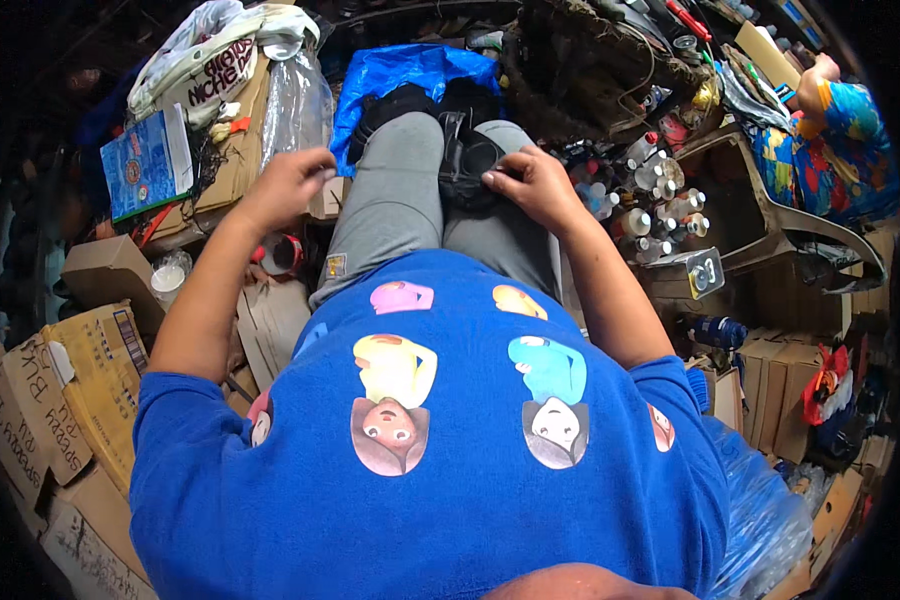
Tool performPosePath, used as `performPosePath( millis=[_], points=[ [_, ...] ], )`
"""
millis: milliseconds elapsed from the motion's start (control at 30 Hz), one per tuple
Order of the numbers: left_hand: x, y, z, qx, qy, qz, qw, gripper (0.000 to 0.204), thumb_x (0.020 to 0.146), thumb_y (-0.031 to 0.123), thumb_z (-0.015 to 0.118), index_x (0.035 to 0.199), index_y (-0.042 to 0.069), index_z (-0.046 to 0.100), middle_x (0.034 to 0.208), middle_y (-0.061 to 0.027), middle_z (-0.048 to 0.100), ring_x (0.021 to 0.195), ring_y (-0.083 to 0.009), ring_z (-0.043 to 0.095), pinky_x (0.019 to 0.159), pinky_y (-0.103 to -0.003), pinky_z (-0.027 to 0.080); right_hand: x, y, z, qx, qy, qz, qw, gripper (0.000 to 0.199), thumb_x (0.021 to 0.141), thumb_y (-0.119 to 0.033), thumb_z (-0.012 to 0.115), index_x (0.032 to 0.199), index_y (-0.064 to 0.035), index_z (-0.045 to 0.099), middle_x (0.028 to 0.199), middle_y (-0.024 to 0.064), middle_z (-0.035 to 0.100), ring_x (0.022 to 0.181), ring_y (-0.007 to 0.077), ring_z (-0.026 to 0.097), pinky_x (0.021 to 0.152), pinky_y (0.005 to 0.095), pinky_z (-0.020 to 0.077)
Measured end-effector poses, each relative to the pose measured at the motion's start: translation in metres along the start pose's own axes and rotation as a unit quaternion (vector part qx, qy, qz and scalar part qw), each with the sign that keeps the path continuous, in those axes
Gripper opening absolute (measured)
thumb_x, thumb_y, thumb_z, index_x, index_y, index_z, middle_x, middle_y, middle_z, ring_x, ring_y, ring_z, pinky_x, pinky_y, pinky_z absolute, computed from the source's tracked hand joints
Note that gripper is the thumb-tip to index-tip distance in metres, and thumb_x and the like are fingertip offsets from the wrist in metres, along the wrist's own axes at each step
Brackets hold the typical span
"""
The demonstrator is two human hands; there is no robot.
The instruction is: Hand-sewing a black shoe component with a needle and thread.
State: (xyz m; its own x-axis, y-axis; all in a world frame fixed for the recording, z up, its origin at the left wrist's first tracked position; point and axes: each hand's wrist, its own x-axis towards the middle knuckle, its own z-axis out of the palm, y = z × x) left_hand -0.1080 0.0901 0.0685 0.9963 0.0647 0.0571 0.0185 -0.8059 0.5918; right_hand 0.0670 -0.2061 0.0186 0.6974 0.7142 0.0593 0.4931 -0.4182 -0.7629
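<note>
A black, soft-looking item (470,165) with a rounded dark patch lies between my knees, over the grey trousers (395,190). I cannot tell its exact kind. At its right edge, my right hand (538,185) has thumb and fingers closed in a pinch on it. My left hand (288,188) hovers beside my left thigh, apart from the black item. Its fingers are bent in with the thumb close to them. Whatever may be between those fingertips is too small to make out. A blue plastic sheet (410,68) is spread beyond my knees.
Several small bottles (660,180) crowd the right side, by an open-topped bin (725,190). Farther right, another person's hand (818,80) shows beside a colourful sleeve. Cardboard boxes (50,400), a white printed bag (215,60) and a red-capped bottle (280,254) are on the left.
</note>
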Motion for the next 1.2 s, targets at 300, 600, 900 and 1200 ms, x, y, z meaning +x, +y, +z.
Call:
performPosePath(
  millis=[300,600,900,1200],
  points=[
    [0.044,0.104,-0.003,-0.613,0.068,0.088,0.782,0.022,0.091,0.027,0.056,0.091,0.005,0.057,0.073,-0.0031,0.058,0.077,-0.0119,0.06,0.069,-0.024,0.048,-0.005,-0.018,-0.068,0.674,-0.088,-0.093,0.727,0.048,0.095,-0.035,0.045,0.13,-0.0019,0.042,0.09,0.0074,0.057,0.074,0.0138,0.052,0.073,0.0334,0.0438],
    [0.034,0.028,-0.005,-0.018,-0.059,0.076,0.995,0.011,0.079,0.008,0.065,0.085,0.0,0.06,0.073,-0.007,0.056,0.071,-0.0187,0.057,0.064,-0.031,0.044,-0.019,0.019,-0.074,0.172,-0.203,0.124,0.956,0.024,0.087,-0.016,0.061,0.105,-0.0011,0.065,0.095,0.0042,0.066,0.089,0.012,0.059,0.082,0.0274,0.0451],
    [-0.085,-0.14,-0.219,0.286,0.159,-0.135,0.935,0.013,0.078,0.006,0.065,0.09,0.002,0.064,0.083,-0.0099,0.058,0.076,-0.0216,0.06,0.068,-0.032,0.046,-0.151,0.19,-0.21,-0.173,0.054,0.269,0.946,0.026,0.083,-0.024,0.063,0.099,-0.004,0.067,0.087,0.013,0.068,0.085,0.0243,0.065,0.077,0.0336,0.0483],
    [0.089,0.029,0.036,-0.06,-0.071,0.11,0.99,0.032,0.075,0.012,0.068,0.106,0.007,0.064,0.112,-0.0087,0.059,0.103,-0.0239,0.057,0.088,-0.032,0.045,-0.016,0.048,-0.075,0.054,-0.168,0.084,0.981,0.025,0.084,-0.012,0.06,0.108,-0.0035,0.063,0.096,0.0099,0.06,0.094,0.0189,0.057,0.083,0.0297,0.0435]
  ],
)
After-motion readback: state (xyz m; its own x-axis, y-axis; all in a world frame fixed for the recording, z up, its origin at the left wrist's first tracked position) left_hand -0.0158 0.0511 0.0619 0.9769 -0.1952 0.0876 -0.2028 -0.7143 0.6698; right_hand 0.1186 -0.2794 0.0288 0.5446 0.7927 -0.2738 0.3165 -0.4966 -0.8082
